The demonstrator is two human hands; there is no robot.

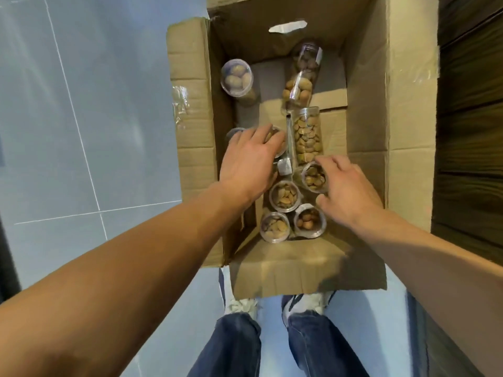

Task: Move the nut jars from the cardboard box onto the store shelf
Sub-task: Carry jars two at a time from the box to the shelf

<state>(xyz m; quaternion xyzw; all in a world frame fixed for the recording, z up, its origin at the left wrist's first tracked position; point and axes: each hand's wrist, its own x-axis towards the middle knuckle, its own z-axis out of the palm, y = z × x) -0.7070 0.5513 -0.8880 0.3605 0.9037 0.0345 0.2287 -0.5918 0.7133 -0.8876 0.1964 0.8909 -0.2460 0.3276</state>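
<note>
An open cardboard box [364,77] stands on the floor and holds several clear nut jars. Two jars lie on their sides, one at the back [302,74] and one in the middle [307,137]. One upright jar [236,77] stands at the back left, and three more [285,195] cluster at the near end. My left hand [250,164] reaches into the box, its fingers spread over the top of a mostly hidden jar [280,144]. My right hand [345,191] has thumb and forefinger curled round an upright jar [313,176].
The box flaps [190,85] fold outward, and a near flap [299,270] hangs over my shoes. A dark wood-grain surface [468,104] rises right of the box. Pale blue floor tiles [81,131] spread to the left.
</note>
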